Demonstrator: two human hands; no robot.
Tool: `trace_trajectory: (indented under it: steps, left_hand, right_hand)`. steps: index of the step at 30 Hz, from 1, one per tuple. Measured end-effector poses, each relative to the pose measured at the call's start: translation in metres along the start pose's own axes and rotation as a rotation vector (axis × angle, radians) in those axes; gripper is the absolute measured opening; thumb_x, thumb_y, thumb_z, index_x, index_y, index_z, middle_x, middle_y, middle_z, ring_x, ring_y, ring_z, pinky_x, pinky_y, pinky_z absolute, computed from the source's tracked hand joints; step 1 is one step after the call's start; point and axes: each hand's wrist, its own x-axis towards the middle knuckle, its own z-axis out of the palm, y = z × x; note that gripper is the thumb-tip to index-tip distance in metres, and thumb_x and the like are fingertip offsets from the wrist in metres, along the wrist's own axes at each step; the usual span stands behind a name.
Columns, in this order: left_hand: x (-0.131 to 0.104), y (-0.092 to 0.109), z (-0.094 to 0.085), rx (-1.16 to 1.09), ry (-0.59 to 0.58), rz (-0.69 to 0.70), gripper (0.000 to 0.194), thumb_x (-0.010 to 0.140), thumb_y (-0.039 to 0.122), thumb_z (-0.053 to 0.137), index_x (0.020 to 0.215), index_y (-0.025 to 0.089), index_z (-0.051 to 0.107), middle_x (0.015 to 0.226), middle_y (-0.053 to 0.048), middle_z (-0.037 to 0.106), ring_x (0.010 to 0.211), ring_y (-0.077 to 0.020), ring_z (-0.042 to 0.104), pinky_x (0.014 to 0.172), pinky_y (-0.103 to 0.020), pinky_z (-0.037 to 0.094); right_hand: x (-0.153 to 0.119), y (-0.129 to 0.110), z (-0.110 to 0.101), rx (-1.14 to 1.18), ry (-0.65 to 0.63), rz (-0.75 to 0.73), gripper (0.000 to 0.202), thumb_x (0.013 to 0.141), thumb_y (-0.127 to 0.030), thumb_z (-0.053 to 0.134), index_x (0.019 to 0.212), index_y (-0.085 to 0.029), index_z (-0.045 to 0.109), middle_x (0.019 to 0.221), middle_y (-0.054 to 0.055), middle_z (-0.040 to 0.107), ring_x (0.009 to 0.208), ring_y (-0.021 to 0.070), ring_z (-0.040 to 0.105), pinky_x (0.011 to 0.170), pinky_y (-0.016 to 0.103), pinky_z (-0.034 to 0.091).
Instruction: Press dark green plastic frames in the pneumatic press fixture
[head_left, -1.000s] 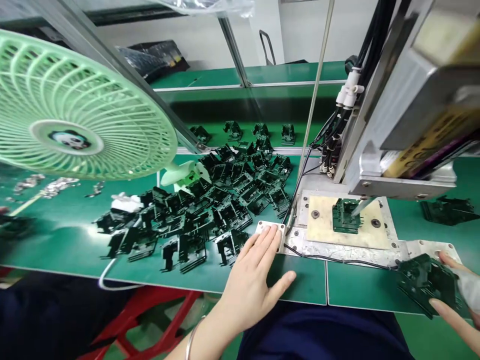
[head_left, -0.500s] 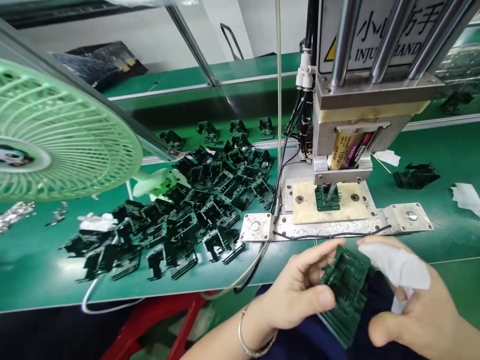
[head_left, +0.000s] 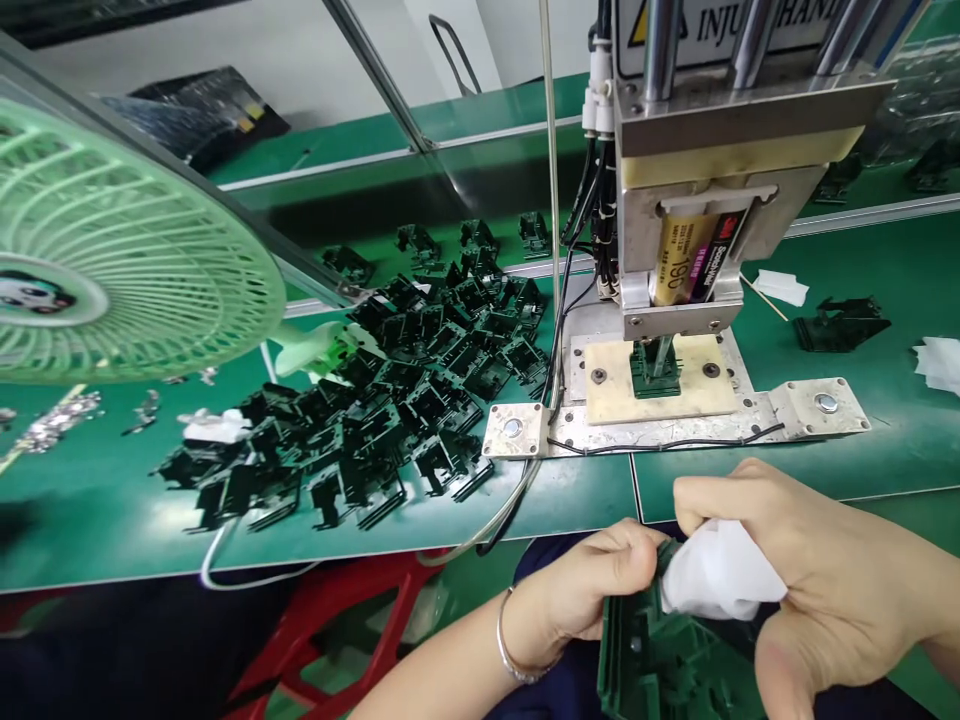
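My left hand (head_left: 600,580) grips a dark green moulded plastic part (head_left: 675,665) by its upper left edge, low in the view. With its fingers curled round a white tissue (head_left: 720,575), my right hand (head_left: 817,570) presses the tissue against the part's upper end. The lower end of the part runs past the frame edge. Straight ahead stands a press (head_left: 750,130), with another green part (head_left: 637,370) seated in its cream fixture plate (head_left: 607,400) under the metal rod.
To the left lies a heap of similar green parts (head_left: 450,390) beside a light green fan (head_left: 150,250). One more part (head_left: 844,323) sits right of the press, near scraps of white tissue (head_left: 941,362). A red stool (head_left: 337,620) stands below the table edge.
The held part has been turned and brought lower. My right hand has moved in from beside it, and the tissue now touches the part. The view has shifted slightly.
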Motion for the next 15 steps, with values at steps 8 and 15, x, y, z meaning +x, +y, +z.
trace_trajectory:
  steps: [8, 15]
  left_hand:
    - [-0.008, 0.008, -0.010, 0.181, -0.196, 0.331, 0.071, 0.079, 0.068, 0.070, 0.135, 0.026, 0.063, 0.114, -0.011, 0.068, 0.102, -0.0276, 0.064, 0.092, -0.036, 0.049]
    - [0.010, 0.000, -0.015, 0.485, -0.077, 0.539, 0.059, 0.089, 0.049, 0.067, 0.143, 0.030, 0.054, 0.139, -0.013, 0.058, 0.127, -0.0339, 0.057, 0.109, -0.043, 0.046]
  right_hand:
    - [-0.048, 0.025, 0.019, 0.273, 0.474, 0.272, 0.065, 0.056, -0.067, 0.095, 0.096, -0.025, 0.064, 0.084, 0.001, 0.062, 0.073, 0.0251, 0.061, 0.060, 0.030, 0.053]
    - [-0.050, 0.054, 0.041, 0.042, 0.630, 0.083, 0.045, 0.067, -0.046, 0.086, 0.106, -0.027, 0.073, 0.093, 0.006, 0.070, 0.080, 0.0304, 0.070, 0.070, 0.035, 0.063]
